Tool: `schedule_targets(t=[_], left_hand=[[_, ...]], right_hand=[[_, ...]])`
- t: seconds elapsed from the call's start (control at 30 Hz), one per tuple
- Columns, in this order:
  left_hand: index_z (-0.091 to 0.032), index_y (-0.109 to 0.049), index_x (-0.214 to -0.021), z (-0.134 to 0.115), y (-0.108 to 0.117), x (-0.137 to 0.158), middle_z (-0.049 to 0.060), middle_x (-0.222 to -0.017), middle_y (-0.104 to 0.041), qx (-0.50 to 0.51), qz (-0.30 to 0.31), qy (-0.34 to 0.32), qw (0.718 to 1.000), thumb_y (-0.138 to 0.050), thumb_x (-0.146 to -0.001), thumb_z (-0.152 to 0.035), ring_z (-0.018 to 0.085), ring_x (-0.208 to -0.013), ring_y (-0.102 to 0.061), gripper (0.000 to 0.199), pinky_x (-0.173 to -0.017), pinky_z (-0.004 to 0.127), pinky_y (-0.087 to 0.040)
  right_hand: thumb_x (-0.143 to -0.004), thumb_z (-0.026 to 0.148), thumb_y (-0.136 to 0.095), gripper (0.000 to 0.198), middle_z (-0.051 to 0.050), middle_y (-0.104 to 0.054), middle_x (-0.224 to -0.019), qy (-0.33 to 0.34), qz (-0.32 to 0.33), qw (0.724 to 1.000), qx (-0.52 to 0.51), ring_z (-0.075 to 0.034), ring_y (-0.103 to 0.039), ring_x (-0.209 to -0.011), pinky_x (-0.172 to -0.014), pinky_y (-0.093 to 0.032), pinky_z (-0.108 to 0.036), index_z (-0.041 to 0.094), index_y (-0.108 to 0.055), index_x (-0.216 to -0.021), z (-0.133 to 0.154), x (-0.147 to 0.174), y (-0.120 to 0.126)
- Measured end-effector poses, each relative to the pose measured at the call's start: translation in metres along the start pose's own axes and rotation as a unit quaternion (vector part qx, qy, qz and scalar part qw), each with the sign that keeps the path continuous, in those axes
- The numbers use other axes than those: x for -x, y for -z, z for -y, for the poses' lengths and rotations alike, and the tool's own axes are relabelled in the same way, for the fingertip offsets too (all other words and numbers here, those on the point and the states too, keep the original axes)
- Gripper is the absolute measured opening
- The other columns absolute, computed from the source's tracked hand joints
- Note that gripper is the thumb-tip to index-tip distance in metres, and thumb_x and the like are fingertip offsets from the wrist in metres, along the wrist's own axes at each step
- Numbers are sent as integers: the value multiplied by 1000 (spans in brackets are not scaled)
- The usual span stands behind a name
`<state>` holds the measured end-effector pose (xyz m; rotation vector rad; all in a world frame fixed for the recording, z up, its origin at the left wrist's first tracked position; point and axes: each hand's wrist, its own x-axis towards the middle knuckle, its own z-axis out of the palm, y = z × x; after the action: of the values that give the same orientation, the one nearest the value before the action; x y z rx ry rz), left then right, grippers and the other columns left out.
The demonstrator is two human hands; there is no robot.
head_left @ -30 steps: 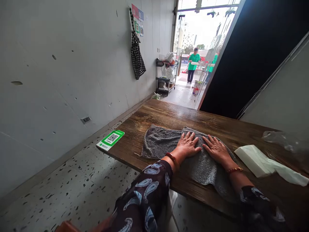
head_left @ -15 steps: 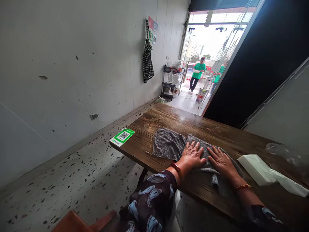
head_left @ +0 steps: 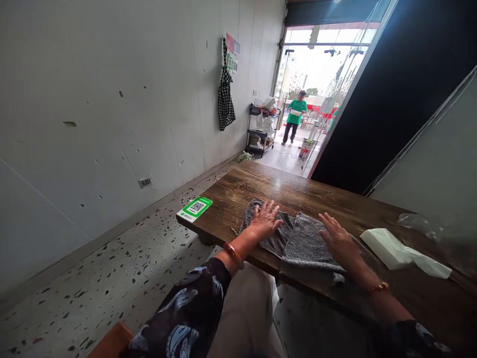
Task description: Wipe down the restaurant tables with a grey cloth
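Note:
A grey terry cloth point(head_left: 307, 241) lies on the dark wooden table point(head_left: 238, 194), near its front edge. Its right part looks folded into a flat rectangle, while the left part is rumpled; whether these are one cloth or two I cannot tell. My left hand point(head_left: 264, 221) is over the left part, palm down with fingers spread. Whether its palm touches the fabric is unclear. At the right edge of the cloth, my right hand point(head_left: 338, 241) is tilted, fingers stretched out, holding nothing.
A white packet point(head_left: 385, 248) of what looks like tissues lies to the right beside clear plastic point(head_left: 419, 223). On the table's left corner sits a green QR-code card point(head_left: 196, 208). Farther off are a loaded cart point(head_left: 261, 127), a bucket point(head_left: 306, 149) and a person in green point(head_left: 296, 117).
My left hand has moved left from the cloth's right part to over its left part. My right hand has lifted and tilted at the right edge. The person in the doorway has come nearer.

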<state>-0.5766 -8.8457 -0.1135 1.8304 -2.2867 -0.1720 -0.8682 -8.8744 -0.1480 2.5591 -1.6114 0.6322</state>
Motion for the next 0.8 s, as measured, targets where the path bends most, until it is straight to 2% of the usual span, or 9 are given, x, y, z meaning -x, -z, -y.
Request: schedule_targets(t=[0.1,0.2,0.27,0.33,0.53,0.67,0.8], left_hand=[[-21,-25,-155,38,5,2,12,-166,-15,-21,25,27,999,-30,-97,-56,31,-153,-10,68,-120,60,-11],[-22,-26,-155,59,-1,10,12,-165,-17,-33,44,29,998,-33,-95,-61,28,-152,-13,71,-121,55,-13],[-20,-26,-155,65,-5,16,13,-165,-16,-41,44,33,998,-33,-94,-63,27,-152,-13,75,-122,51,-12],[-18,-27,-155,69,-7,20,14,-165,-16,-50,42,36,997,-31,-94,-66,28,-153,-12,78,-122,51,-11],[-18,-27,-155,88,0,35,13,-165,-13,-74,48,40,995,-28,-94,-67,30,-153,-9,78,-121,58,-10],[-19,-28,-155,122,11,50,12,-165,-14,-91,47,74,992,-30,-94,-66,29,-153,-9,77,-121,58,-8],[-21,-23,-156,167,26,56,10,-166,-10,-105,64,144,982,-28,-94,-66,28,-153,-7,77,-121,58,-5]], right_hand=[[-101,47,-27,59,-6,-24,-164,91,48,995,-9,-25,-21,-151,-121,-25,-48,23,-31,-154,65,-29,-6],[-100,53,-30,64,-8,-19,-165,108,130,986,5,-25,-17,-152,-121,-23,-46,21,-27,-156,106,-47,-27],[-99,59,-31,69,-9,-18,-165,93,174,980,19,-26,-17,-152,-122,-20,-46,20,-26,-156,116,-51,-40],[-97,63,-30,72,-8,-18,-165,88,190,977,29,-27,-17,-152,-123,-18,-47,22,-27,-156,115,-51,-49],[-96,67,-26,70,-5,-18,-165,91,182,979,29,-27,-18,-152,-122,-18,-49,29,-26,-156,117,-52,-51],[-96,67,-27,70,-5,-17,-165,113,192,975,12,-28,-17,-152,-122,-16,-49,30,-27,-155,150,-73,-60],[-96,68,-27,70,-5,-17,-165,145,199,969,-19,-29,-16,-152,-122,-15,-49,30,-27,-156,194,-106,-77]])
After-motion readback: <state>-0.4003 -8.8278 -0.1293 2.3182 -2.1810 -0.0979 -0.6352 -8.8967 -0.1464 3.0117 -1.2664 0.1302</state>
